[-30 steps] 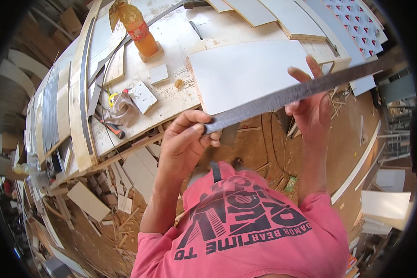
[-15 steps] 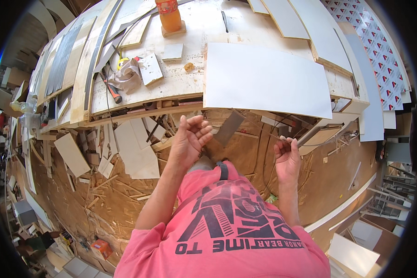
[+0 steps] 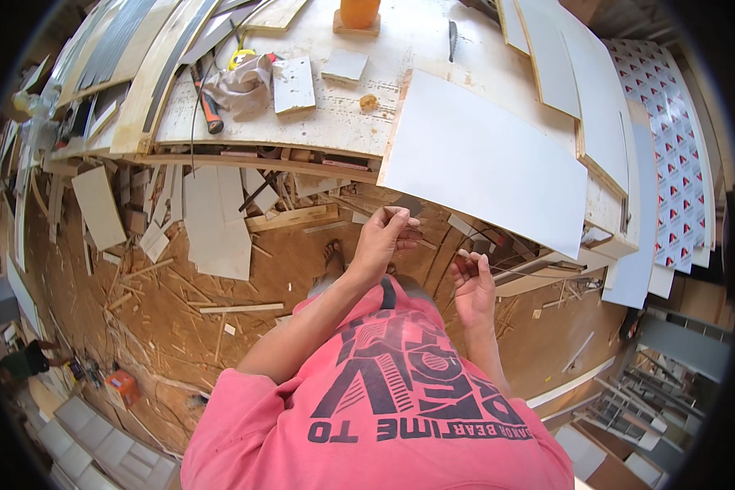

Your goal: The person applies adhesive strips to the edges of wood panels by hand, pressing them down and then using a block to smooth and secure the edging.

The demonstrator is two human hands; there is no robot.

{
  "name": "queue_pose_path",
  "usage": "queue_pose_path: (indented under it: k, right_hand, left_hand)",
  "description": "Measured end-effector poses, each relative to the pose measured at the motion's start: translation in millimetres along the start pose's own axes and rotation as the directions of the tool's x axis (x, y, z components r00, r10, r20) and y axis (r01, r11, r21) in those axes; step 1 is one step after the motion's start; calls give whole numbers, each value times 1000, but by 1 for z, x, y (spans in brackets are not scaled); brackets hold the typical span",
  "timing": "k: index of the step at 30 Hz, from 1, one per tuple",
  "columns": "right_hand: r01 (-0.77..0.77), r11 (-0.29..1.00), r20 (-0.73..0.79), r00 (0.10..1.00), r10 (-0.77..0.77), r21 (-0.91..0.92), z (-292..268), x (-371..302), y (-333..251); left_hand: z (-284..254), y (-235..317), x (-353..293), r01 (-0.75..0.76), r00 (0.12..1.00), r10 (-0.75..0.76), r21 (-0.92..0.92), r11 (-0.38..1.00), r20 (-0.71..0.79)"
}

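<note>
A bottle of orange liquid stands well beyond the left hand and right hand. Both are curled and apart, any grip indiscernible; a white panel lies on the counter just ahead.

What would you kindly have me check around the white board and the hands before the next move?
1. White board fully on the bench: not ok, its near edge overhangs the front.
2. Left hand's grip: cannot tell, fingers curled.
3. Right hand's grip: cannot tell, fingers bent.
4. Bottle apart from the board: ok, beyond it.
5. Orange-and-black handle apart from the board: ok, left of it.
6. Floor free of offcuts: not ok, pieces scattered.
</note>
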State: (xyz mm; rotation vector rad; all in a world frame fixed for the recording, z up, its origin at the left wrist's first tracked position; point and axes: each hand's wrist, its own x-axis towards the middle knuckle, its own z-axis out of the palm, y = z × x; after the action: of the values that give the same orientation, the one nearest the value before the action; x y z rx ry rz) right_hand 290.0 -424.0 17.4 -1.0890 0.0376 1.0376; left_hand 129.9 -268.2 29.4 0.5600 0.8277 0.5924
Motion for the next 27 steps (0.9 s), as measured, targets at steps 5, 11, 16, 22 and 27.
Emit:
queue_pose_path:
  k: [5,11,16,22,27]
  right_hand:
    - [-259,931,93,952,291,-258,-13,11,-16]
    - [-62,58,2,669,743,-996,-46,41,-104]
    - [398,152,426,855,296,-905,-27,71,-131]
    - [633,-104,522,711,472,-767,-42,106,-97]
    - [602,-173,416,704,575,-779,-39,112,-100]
  left_hand:
    - [0,-17,18,-46,993,51,54,998,-106]
    - [14,-46,25,-113,967,92,-75,991,-239]
    - [19,-54,34,-145,950,133,-23,989,-281]
    - [17,-58,47,-169,929,170,31,985,-330]
    - [7,-64,57,-248,869,252,65,966,-426]
